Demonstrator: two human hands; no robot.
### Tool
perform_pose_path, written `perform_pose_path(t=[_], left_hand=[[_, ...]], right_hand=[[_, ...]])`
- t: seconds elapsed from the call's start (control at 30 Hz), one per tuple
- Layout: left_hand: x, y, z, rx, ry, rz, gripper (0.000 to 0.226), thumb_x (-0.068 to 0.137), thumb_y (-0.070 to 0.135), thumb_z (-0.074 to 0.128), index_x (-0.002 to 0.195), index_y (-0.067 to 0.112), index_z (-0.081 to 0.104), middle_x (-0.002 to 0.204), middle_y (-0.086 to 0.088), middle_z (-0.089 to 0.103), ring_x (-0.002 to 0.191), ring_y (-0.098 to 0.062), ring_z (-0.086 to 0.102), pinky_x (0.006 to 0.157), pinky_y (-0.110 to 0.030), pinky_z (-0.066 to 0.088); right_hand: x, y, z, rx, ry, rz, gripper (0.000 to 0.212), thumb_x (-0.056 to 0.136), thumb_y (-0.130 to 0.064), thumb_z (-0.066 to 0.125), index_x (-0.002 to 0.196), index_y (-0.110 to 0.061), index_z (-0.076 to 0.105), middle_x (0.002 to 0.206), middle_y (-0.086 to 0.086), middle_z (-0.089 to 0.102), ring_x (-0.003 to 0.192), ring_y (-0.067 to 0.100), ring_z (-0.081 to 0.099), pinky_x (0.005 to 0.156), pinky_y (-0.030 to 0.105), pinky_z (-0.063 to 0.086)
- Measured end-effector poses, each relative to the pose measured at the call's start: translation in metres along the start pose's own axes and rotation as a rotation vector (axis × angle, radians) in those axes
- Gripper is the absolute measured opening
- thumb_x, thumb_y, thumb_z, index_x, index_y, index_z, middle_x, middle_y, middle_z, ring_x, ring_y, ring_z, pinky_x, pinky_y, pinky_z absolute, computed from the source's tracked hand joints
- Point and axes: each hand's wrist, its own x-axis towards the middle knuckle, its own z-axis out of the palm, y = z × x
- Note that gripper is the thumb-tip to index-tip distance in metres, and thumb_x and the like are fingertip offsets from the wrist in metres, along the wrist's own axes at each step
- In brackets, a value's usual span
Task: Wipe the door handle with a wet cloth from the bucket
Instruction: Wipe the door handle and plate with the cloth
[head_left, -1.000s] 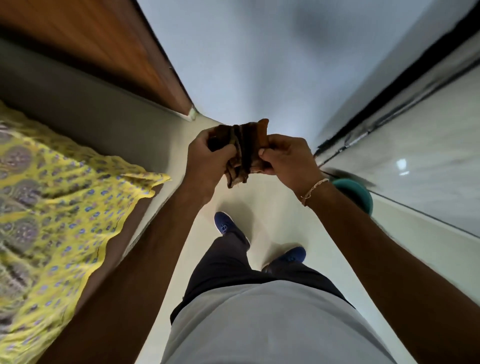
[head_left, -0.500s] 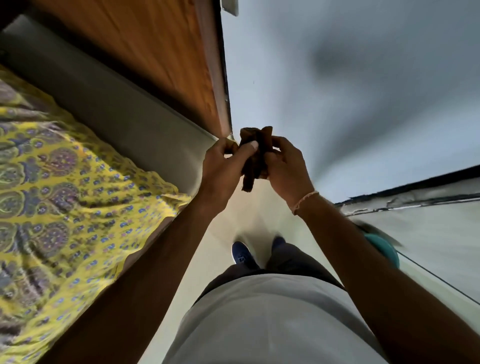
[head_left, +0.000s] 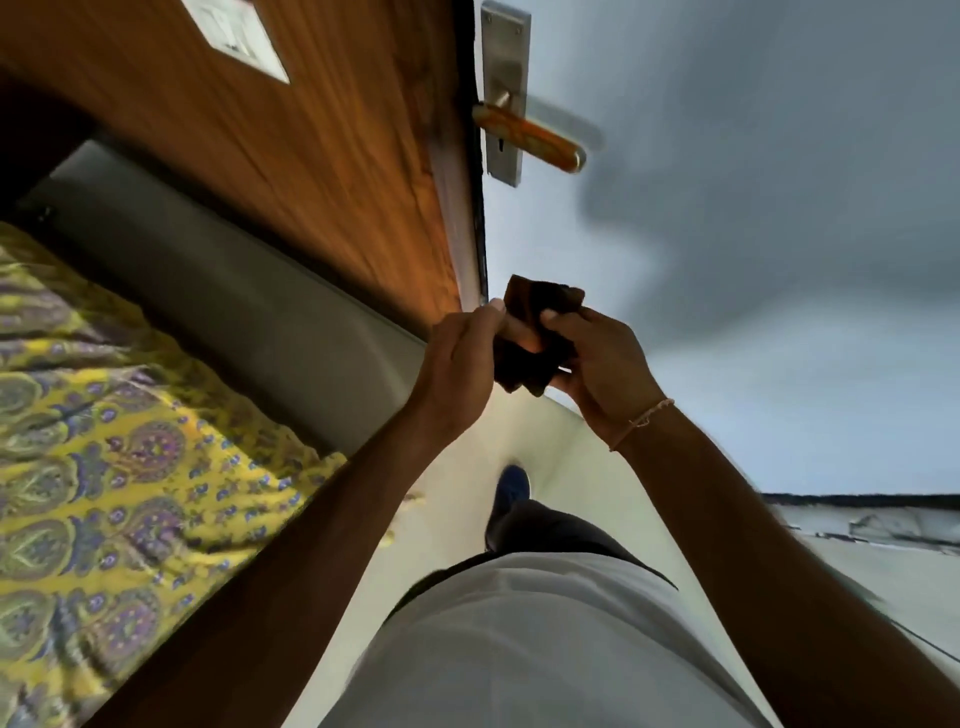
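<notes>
A dark brown cloth (head_left: 535, 332) is bunched between both my hands at the middle of the view. My left hand (head_left: 460, 364) pinches its left side and my right hand (head_left: 602, 369) grips its right side. The door handle (head_left: 530, 137), an orange-brown lever on a steel plate (head_left: 505, 62), sticks out from the grey door face (head_left: 727, 260) well above the cloth, apart from both hands. The bucket is out of view.
The wooden door edge (head_left: 457, 171) runs down to my left hand. A wood panel with a white switch plate (head_left: 236, 39) is at upper left. A bed with a yellow patterned sheet (head_left: 119, 467) lies close on the left. Pale floor and my blue shoe (head_left: 511, 488) show below.
The view has tilted upward: the door handle and switch plate have come into sight and the teal bucket has dropped out. Both hands keep hold of the cloth, now nearer the door.
</notes>
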Motion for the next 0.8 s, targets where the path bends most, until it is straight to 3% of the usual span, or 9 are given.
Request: perform_pose_path(t=[0.17,0.23,0.33,0.43,0.5,0.57,0.7,0.73,0.8], left_hand=[[0.056,0.023,-0.025,-0.061,-0.007,0.011,0.050,0.116,0.031,0.038,0.102,-0.001,0.074,0.104,-0.020,0.078,0.110,-0.028,0.076,0.100,-0.042,0.063],[0.079,0.029,-0.031,-0.080,0.009,0.023,0.050,0.111,0.038,0.043,0.103,-0.002,0.072,0.104,-0.019,0.077,0.108,-0.030,0.076,0.098,-0.044,0.063],[0.109,0.032,-0.043,-0.024,0.024,0.076,0.038,0.104,0.043,0.051,0.101,0.014,0.075,0.101,-0.007,0.078,0.106,-0.026,0.075,0.098,-0.047,0.062],[0.133,0.033,-0.062,0.163,-0.002,0.210,0.021,0.106,0.035,0.063,0.114,0.018,0.073,0.107,0.007,0.076,0.105,-0.006,0.071,0.094,-0.037,0.060],[0.145,0.036,-0.078,0.301,-0.010,0.351,0.030,0.103,0.032,0.068,0.125,0.013,0.069,0.119,0.003,0.074,0.112,-0.006,0.068,0.097,-0.036,0.060],[0.157,0.039,-0.094,0.451,0.004,0.521,0.039,0.101,0.033,0.068,0.132,0.011,0.066,0.130,-0.003,0.069,0.121,-0.013,0.063,0.101,-0.037,0.057],[0.175,0.049,-0.119,0.611,0.047,0.834,0.042,0.100,0.025,0.072,0.138,0.007,0.065,0.150,-0.012,0.059,0.138,-0.024,0.056,0.111,-0.036,0.048],[0.178,0.052,-0.123,0.624,0.076,0.918,0.042,0.099,0.023,0.073,0.137,0.005,0.066,0.151,-0.016,0.058,0.140,-0.028,0.055,0.114,-0.037,0.047],[0.182,0.060,-0.131,0.631,0.138,1.057,0.043,0.097,0.020,0.075,0.135,0.002,0.068,0.151,-0.021,0.058,0.142,-0.036,0.055,0.117,-0.045,0.047]], right_hand=[[0.038,-0.020,0.016,0.142,0.080,0.018,0.039,0.100,-0.016,0.064,0.135,0.001,0.067,0.130,0.021,0.073,0.118,0.039,0.072,0.072,0.032,0.063],[0.046,-0.029,0.022,0.189,0.124,0.004,0.040,0.099,-0.015,0.064,0.134,0.004,0.067,0.127,0.021,0.074,0.113,0.038,0.072,0.065,0.030,0.062],[0.049,-0.041,0.031,0.204,0.202,-0.013,0.029,0.107,-0.007,0.058,0.130,0.007,0.068,0.117,0.021,0.076,0.104,0.037,0.074,0.059,0.026,0.059],[0.044,-0.046,0.042,0.133,0.315,-0.046,0.026,0.107,-0.008,0.060,0.130,-0.001,0.070,0.120,0.014,0.077,0.114,0.034,0.074,0.081,0.037,0.066],[0.036,-0.048,0.052,0.058,0.422,-0.084,0.023,0.105,-0.009,0.064,0.127,-0.006,0.072,0.120,0.013,0.078,0.116,0.034,0.074,0.100,0.049,0.063],[0.026,-0.055,0.065,-0.033,0.528,-0.191,0.015,0.102,-0.007,0.068,0.115,-0.012,0.075,0.109,0.011,0.080,0.108,0.030,0.077,0.095,0.046,0.064],[0.010,-0.082,0.103,-0.380,0.753,-0.588,0.011,0.097,-0.010,0.071,0.106,-0.016,0.072,0.085,-0.007,0.074,0.072,-0.002,0.068,0.066,0.015,0.054],[0.009,-0.091,0.114,-0.455,0.801,-0.683,0.014,0.095,-0.015,0.070,0.109,-0.014,0.072,0.085,-0.009,0.074,0.072,-0.002,0.067,0.064,0.014,0.052],[0.012,-0.107,0.129,-0.593,0.894,-0.832,0.024,0.091,-0.015,0.067,0.113,-0.009,0.071,0.095,-0.001,0.078,0.081,0.009,0.072,0.070,0.026,0.056]])
